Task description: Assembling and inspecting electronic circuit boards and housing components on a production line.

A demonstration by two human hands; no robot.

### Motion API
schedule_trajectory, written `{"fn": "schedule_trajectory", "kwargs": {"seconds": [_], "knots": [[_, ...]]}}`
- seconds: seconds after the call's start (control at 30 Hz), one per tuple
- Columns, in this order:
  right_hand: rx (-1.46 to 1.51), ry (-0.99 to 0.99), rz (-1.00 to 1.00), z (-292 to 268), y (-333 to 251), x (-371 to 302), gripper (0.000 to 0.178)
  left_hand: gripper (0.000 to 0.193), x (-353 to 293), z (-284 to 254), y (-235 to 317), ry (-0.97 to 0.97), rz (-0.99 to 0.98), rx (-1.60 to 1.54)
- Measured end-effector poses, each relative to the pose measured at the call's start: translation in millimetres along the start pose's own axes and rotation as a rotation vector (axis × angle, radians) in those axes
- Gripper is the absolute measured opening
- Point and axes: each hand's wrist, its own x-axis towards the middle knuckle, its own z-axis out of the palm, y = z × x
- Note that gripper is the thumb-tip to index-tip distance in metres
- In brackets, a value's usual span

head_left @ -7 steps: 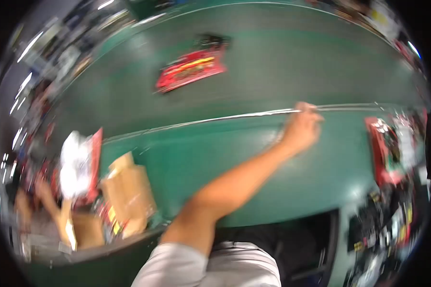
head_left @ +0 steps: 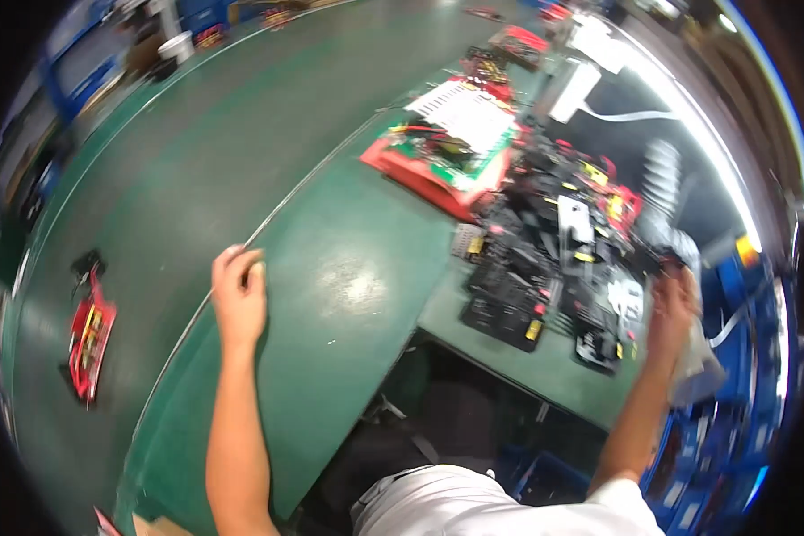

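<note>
My left hand (head_left: 239,281) is over the metal strip (head_left: 272,214) between the dark green surface and the brighter green worktop. Its fingers curl loosely, with a gap to the thumb, and nothing shows in them. Far to the right, my right hand (head_left: 674,308) reaches beside a pile of black plastic parts (head_left: 514,290). Its fingers are closed around something dark, too blurred to name. Left of that pile lies a red tray-like package (head_left: 415,183) bearing a green circuit board (head_left: 473,183) and a white printed sheet (head_left: 464,112).
A red package with dark wires (head_left: 89,348) lies on the dark green surface at the left. Behind my right hand are a ribbed grey hose (head_left: 661,179) and blue bins (head_left: 732,330). A bright tube lamp (head_left: 679,98) runs along the upper right.
The view has swung to the right, bringing the black parts and my right hand into sight. My left hand still hovers by the metal strip; the red package with wires now appears farther left.
</note>
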Motion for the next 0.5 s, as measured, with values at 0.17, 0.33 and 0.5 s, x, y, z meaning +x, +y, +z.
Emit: {"fn": "schedule_trajectory", "kwargs": {"seconds": [0.17, 0.33, 0.5], "knots": [[-0.254, -0.429, -0.425, 141, -43, -61, 0.03, 0.029, -10, 10, 29, -0.223, -0.369, -0.438], [0.022, -0.922, -0.477, 205, -31, -113, 0.035, 0.056, -27, 23, 109, -0.755, -0.613, -0.968], [0.066, -1.096, -0.56, 227, -18, -133, 0.038, 0.036, -27, 34, 97, -0.753, -0.579, -0.96]]}}
